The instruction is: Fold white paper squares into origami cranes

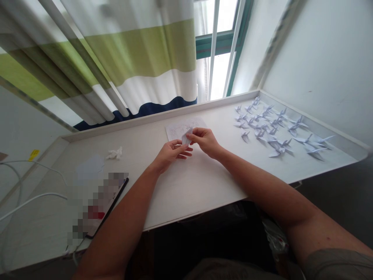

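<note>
folded white paper [184, 139] in the pinch of right hand [205, 140] and, seemingly, left hand [170, 153]

The folded paper [184, 137] you held was plain white; so were your paper birds [261, 133]. Your sheet [173, 129] was pale, patterned with fine dark marks. Your table [175, 190] was off-white. The curtain [140, 54] before you ran in broad bands: white, olive green, white, then navy at the hem. You also had a teal window frame [217, 43], white cables [35, 197], a yellow tag [34, 154] and your grey-brown sleeve [335, 264].
</note>
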`<state>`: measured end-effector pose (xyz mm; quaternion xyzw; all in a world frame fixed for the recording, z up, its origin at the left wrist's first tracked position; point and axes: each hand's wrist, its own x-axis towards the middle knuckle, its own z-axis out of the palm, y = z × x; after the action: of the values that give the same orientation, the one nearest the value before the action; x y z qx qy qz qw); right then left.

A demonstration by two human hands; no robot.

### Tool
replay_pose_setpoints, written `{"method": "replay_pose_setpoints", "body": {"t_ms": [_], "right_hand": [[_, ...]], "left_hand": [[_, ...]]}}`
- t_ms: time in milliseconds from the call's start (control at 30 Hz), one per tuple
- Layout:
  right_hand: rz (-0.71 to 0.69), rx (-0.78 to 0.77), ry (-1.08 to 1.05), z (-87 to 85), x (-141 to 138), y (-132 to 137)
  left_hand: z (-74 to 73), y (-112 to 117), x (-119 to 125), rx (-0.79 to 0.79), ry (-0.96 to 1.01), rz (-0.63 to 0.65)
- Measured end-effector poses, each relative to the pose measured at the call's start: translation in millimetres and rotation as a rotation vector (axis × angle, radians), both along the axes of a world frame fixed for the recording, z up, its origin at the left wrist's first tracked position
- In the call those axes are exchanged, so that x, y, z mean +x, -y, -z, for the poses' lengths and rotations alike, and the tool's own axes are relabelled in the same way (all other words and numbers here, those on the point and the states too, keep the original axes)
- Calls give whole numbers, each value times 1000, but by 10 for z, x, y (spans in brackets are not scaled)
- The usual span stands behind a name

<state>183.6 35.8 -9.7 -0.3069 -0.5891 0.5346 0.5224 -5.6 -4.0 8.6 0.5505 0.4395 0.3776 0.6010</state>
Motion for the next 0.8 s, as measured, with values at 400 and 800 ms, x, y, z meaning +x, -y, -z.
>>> {"method": "replay_pose_setpoints", "body": {"t_ms": [400,800], "right_hand": [[-115,-233,-71,40,-19,-10],[-65,18,184,23,24,27]], "left_hand": [[15,5,6,44,10,-1],[14,19,11,11,-22,116]]}}
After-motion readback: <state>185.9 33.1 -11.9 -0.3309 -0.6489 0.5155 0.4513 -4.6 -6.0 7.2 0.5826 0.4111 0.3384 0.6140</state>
